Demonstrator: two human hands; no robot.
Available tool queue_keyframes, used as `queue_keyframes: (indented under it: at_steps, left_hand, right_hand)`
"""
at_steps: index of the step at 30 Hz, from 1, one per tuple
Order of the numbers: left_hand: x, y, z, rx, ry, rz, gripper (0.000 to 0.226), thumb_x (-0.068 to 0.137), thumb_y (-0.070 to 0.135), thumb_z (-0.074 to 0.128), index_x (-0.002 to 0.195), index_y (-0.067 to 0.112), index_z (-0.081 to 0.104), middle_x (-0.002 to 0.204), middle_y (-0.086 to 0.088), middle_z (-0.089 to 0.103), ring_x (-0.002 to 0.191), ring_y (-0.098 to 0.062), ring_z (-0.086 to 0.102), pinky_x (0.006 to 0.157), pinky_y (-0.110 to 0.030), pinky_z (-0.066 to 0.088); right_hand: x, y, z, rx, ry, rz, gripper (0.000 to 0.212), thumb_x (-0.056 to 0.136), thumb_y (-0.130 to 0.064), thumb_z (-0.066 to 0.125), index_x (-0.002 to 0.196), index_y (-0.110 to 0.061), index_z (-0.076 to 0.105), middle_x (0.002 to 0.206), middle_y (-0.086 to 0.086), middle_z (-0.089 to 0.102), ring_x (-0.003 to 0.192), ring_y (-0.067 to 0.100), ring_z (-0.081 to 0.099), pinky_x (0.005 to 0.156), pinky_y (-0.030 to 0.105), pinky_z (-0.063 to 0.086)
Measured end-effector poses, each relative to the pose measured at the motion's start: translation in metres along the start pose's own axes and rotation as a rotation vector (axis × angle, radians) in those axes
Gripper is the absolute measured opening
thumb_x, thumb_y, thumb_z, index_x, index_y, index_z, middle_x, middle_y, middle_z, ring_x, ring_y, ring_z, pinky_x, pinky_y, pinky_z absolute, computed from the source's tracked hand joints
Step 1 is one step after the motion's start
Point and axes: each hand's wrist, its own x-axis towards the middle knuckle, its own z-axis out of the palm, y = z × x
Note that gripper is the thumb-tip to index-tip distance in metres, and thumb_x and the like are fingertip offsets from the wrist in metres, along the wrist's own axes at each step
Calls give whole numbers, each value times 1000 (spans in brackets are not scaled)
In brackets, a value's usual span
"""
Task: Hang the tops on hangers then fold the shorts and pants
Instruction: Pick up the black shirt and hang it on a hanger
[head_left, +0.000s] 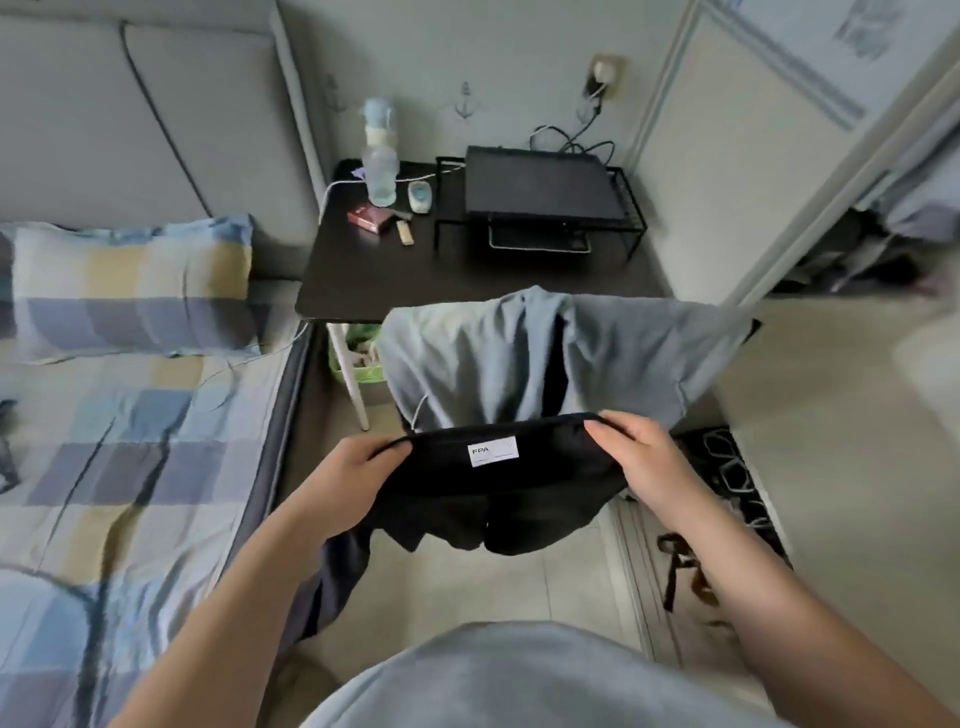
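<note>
While left hand (353, 467), right hand (639, 457) grip shorts (498, 499), perhaps hoodie (467, 364) behind.

The black garment (498, 493) is smooth, matt cloth with a flat white label (493, 451). The grey-blue garment (493, 364) looks like soft, matt cloth. The table (395, 280) top is dark and matt. The rack (636, 228) is black wire metal, and the bottle (382, 171) is clear plastic.

Garment (498, 488): we are seeing black, with a white tag (493, 452).
Draped cloth (467, 364): we are seeing pale grey-blue.
Pillow (130, 291): we are seeing blue, yellow and grey checks.
Table (389, 280): we are seeing black.
</note>
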Motion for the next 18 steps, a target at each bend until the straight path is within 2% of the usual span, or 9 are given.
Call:
queue_keyframes:
  at_steps: [3,5,7,9,11,14,16,18]
  left_hand:
    - [34,61,42,-4,-89,106,37,102,37,53,90,4,65,75,-10,61,72,-21,57,70,-42,47]
    - [57,102,67,40,-119,202,42,101,42,52,87,4,61,72,-5,56,69,-18,53,68,-40,45]
    - [78,145,92,47,-146,294,39,101,43,52,86,10,65,71,-7,61,68,-13,58,69,-32,48]
    - [96,186,116,13,-183,380,32,102,39,53,87,17,70,72,0,68,70,-6,64,69,-25,51]
    - [112,229,138,-10,-241,463,32,102,36,53,84,15,69,71,6,65,67,-6,61,66,-27,49]
    - [133,297,167,-20,-355,585,38,102,39,53,87,6,65,75,-2,61,71,-14,58,70,-37,47]
    - [145,345,187,-14,-430,675,47,99,44,52,95,-2,63,80,-10,63,77,-20,58,73,-43,49]
    - [151,394,206,-15,-478,755,44,101,42,52,96,2,67,85,-16,70,79,-24,66,76,-42,53]
  right_hand:
    - [-11,0,-65,28,193,1,26,89,-40,58,89,-19,73,84,-2,75,77,7,67,68,17,51]
    - [-17,-2,-104,46,316,4,19,92,-38,59,90,-29,75,88,-7,77,81,3,69,71,15,52]
    - [-22,-9,-140,59,422,-4,23,99,-30,59,86,-35,77,86,-12,77,79,-2,69,68,11,50]
    - [-27,-21,-173,50,527,-1,29,101,-28,58,80,-35,77,80,-14,76,73,-5,68,63,8,47]
    - [-32,-38,-206,40,626,-15,29,101,-32,57,79,-35,76,79,-13,75,72,-3,69,62,9,48]
    - [-39,-67,-254,-11,791,-56,33,101,-36,55,75,-34,76,74,-11,75,69,1,70,62,13,50]
    - [-46,-87,-284,-61,893,-97,39,102,-34,54,69,-34,74,66,-16,71,62,-4,65,57,9,46]
    - [-54,-107,-315,-120,1001,-126,40,102,-34,53,69,-24,72,63,-15,67,59,-4,62,55,9,43]
